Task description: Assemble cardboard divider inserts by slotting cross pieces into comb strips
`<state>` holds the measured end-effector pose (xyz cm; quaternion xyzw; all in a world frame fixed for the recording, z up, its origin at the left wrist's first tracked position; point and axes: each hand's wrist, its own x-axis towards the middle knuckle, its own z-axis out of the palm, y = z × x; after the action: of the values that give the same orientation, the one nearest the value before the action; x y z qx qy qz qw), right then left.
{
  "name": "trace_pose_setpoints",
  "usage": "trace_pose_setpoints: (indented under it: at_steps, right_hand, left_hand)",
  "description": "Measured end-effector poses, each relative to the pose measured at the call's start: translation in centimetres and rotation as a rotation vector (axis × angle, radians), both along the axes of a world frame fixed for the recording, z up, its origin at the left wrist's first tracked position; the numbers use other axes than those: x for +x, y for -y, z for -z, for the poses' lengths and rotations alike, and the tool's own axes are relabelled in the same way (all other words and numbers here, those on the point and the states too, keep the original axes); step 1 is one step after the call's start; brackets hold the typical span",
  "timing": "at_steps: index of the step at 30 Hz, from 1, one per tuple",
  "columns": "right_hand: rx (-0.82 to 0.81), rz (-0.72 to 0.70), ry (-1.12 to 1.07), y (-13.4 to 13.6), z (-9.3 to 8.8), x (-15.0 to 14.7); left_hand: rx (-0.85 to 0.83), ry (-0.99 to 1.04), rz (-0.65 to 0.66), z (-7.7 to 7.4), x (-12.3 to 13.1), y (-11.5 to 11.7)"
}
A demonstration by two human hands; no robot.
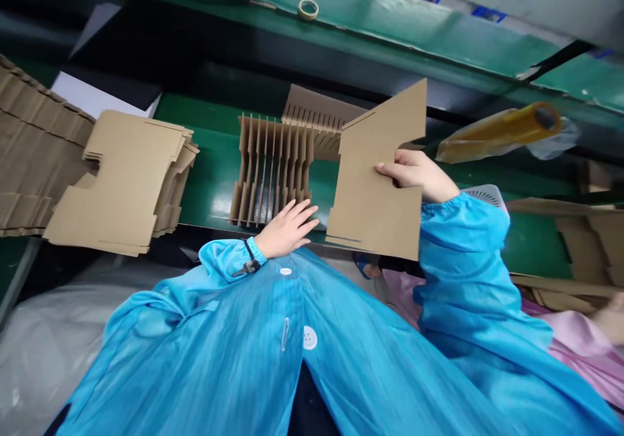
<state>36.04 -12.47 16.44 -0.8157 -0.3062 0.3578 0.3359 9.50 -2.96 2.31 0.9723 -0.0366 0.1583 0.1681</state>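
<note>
My right hand (414, 173) grips a flat notched cardboard divider (373, 195) at its cut-out, thumb on the near face; its other fingers are partly hidden behind it. To its left, several cardboard dividers (273, 163) stand upright side by side in a row on the green bench. My left hand (288, 228) rests at the near end of that row, fingers spread, with nothing held in it. Behind the row lies a slotted cardboard strip (316, 108), partly covered by the held divider. A pile of similar notched cardboard pieces (121, 176) sits further left.
At the far left is a large stack of cardboard (34, 150). A tape roll (308, 10) lies on the green ledge at the back. On the right are a yellow roll in plastic film (497, 134) and more cardboard (585, 247). A person's pink sleeve (580, 338) shows at lower right.
</note>
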Motion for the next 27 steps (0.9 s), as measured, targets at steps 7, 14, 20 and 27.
trace_pose_setpoints:
  at_steps: [7, 14, 20, 27]
  right_hand:
    - [-0.148, -0.140, 0.148, -4.2, 1.0, -1.5]
    - [-0.250, -0.254, 0.253, -6.4, 2.5, -0.6]
    - [-0.291, -0.281, 0.261, -8.1, 2.5, -1.3]
    - [-0.347, -0.266, 0.233, -8.7, 3.0, -2.5]
  left_hand:
    - [-0.021, 0.001, -0.032, 2.5, 0.4, -0.1]
    - [-0.024, 0.048, -0.032, 2.7, 0.4, 0.0]
    - [-0.078, 0.020, -0.017, 2.7, 0.4, -0.2]
    - [-0.161, -0.013, -0.002, 2.5, 0.5, -0.3]
